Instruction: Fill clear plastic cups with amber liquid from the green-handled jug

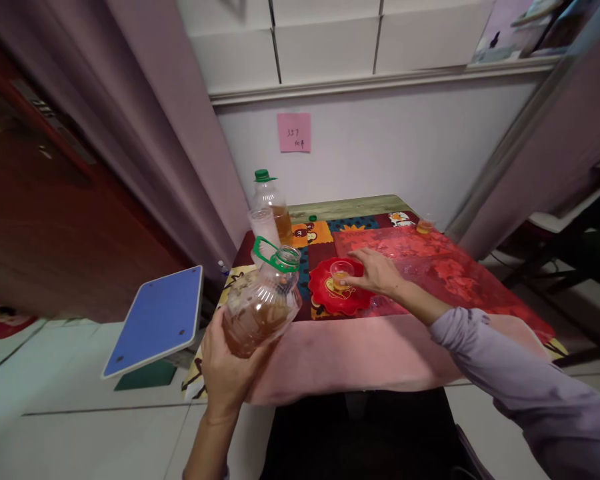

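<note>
A large clear bottle (265,307) with a green handle ring, uncapped and partly filled with amber liquid, leans to the right in my left hand (233,367), whose fingers wrap round its base. My right hand (377,272) reaches over a red scalloped plate (325,300), thumb and fingers apart at the right side of a small clear cup (341,275) holding some amber liquid. Whether the fingers touch the cup is hard to tell. The cup stands on the plate, right of the bottle's mouth.
Behind the held bottle stand a stack of clear cups (265,227) and a second bottle (280,217) with a green cap. A loose green cap (313,218) lies near the back. Another cup (425,225) stands back right. A blue board (155,319) is left of the table.
</note>
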A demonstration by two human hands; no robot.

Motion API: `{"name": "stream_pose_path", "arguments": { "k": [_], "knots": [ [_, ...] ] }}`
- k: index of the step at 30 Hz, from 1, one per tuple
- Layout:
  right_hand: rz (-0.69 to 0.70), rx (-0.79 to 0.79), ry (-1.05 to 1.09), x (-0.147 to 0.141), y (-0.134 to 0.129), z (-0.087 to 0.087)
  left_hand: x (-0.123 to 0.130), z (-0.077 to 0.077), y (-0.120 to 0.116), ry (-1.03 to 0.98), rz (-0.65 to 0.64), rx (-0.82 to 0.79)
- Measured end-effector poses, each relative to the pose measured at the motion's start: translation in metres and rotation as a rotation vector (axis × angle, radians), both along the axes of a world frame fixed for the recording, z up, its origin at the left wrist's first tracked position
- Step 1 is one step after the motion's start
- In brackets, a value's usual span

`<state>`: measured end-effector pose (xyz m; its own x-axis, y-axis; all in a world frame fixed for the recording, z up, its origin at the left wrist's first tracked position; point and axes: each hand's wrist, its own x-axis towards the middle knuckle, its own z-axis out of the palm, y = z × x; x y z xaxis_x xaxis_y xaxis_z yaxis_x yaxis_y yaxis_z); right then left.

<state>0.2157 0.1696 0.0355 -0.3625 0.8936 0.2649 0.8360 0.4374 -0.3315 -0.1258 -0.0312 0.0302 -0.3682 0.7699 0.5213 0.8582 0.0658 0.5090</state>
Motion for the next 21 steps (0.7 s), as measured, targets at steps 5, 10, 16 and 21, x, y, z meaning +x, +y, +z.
{"name": "stream_pose_path", "arguments": {
  "k": [5, 10, 16, 21],
  "knots": [
    [0.03, -0.059, -0.2, -0.016, 0.018, -0.009, 0.001, 0.0, -0.001, -0.004, 0.02, 0.004],
    [0.037, -0.103, -0.209, -0.026, 0.021, -0.011, -0.006, -0.001, -0.004, -0.013, 0.009, -0.052],
    [0.14, 0.009, -0.104, -0.028, 0.012, -0.01, -0.01, 0.0, -0.002, -0.008, 0.033, -0.087],
    [0.101, 0.108, 0.07, -0.009, 0.02, -0.002, -0.001, 0.011, 0.001, -0.05, 0.098, -0.108]
  ]
}}
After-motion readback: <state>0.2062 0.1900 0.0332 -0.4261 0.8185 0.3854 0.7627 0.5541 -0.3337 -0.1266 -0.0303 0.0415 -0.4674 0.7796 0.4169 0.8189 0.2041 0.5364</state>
